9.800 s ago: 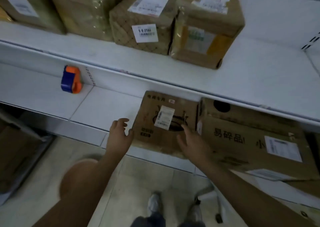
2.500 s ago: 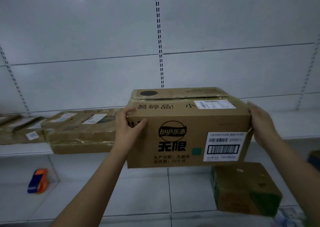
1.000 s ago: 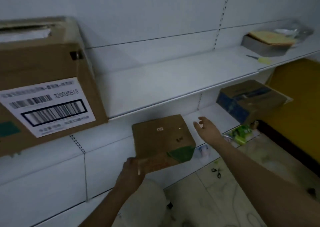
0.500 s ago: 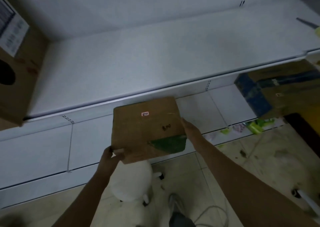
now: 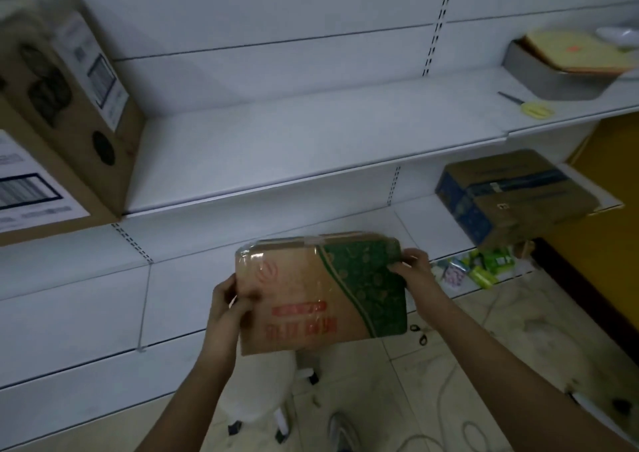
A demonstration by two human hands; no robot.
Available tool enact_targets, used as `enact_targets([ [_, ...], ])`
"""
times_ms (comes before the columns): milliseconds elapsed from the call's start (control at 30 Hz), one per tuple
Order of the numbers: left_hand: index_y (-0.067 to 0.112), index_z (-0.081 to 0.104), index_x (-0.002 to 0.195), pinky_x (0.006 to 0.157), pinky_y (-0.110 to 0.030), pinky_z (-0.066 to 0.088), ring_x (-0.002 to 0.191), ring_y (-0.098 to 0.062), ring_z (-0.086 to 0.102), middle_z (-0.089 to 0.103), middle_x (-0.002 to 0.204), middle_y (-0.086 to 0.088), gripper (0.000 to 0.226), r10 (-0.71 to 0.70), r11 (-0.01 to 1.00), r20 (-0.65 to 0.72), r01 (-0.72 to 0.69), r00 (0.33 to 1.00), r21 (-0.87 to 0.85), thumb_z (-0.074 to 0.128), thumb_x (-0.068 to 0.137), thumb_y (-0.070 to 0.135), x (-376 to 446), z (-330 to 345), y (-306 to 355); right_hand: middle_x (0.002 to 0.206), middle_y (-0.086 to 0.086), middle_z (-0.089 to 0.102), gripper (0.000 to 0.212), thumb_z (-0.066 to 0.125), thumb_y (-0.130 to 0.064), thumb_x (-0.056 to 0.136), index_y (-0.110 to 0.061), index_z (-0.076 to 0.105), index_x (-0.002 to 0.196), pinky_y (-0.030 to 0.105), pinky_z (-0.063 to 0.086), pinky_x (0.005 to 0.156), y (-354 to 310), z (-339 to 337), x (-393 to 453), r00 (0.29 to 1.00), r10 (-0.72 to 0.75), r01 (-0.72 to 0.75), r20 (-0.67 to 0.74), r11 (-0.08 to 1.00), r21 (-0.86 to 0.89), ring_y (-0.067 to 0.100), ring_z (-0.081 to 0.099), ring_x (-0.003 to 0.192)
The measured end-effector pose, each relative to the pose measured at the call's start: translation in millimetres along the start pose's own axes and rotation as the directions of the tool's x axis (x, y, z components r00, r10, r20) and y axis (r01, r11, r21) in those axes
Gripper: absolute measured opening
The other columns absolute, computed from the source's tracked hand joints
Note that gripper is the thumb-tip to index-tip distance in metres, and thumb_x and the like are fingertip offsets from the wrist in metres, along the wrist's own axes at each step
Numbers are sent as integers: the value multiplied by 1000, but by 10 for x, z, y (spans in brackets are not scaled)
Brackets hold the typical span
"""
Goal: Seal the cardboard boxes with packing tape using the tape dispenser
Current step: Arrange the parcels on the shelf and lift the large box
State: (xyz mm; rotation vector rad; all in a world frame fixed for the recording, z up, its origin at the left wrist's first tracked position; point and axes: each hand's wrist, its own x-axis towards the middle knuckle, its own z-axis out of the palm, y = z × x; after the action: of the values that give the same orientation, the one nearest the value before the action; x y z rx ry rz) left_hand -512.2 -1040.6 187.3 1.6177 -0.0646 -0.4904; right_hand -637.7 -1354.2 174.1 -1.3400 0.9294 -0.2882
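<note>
Both bare arms reach forward, the left hand [image 5: 230, 301] and right hand [image 5: 413, 268] each curled in a grip at chest height, thumbs toward the camera.

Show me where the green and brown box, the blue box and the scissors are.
green and brown box [image 5: 311, 289]: head view, middle of its front face
blue box [image 5: 518, 196]: head view, its top
scissors [image 5: 536, 109]: head view, yellow handle

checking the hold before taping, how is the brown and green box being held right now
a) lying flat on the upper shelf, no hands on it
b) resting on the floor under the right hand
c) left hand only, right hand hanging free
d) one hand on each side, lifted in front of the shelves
d: the left hand grips one edge of the brown and green box and the right hand grips the opposite edge, holding it up in front of the lower shelf.
</note>
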Motion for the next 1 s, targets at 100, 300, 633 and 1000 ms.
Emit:
enact_targets([
  [100,40,47,140,88,-32,53,117,-7,59,56,134,14,59,91,995,89,-94,992,30,65,88,21,-202,-87,247,119,16,57,32,61,-4,90,-8,47,119,35,49,76,-176,-58,-280,1000,16,-15,-6,996,92,23,58,98],
  [300,45,27,152,85,-42,59,109,-25,69,61,135,3,74,150,986,256,-126,955,-109,57,93,13,-482,-233,882,120,6,65,34,45,-9,93,-22,62,119,40,49,81,-643,-202,-1010,982,-140,117,127,978,176,27,59,114],
  [633,45,25,150,87,-25,54,115,-1,59,56,131,20,92,468,837,397,-541,790,88,73,72,54,-1019,-218,1919,84,8,57,13,53,-17,83,-7,57,90,33,51,66,-2081,-514,-1580,950,-241,175,200,938,300,21,60,68],
  [1000,32,53,111,92,-37,54,101,-9,65,63,102,16,17,647,674,34,-591,762,443,60,96,36,-289,-232,2805,113,7,73,43,73,-29,86,-22,61,126,51,51,97,-2617,343,-1011,849,-450,435,279,893,117,30,70,102],
])
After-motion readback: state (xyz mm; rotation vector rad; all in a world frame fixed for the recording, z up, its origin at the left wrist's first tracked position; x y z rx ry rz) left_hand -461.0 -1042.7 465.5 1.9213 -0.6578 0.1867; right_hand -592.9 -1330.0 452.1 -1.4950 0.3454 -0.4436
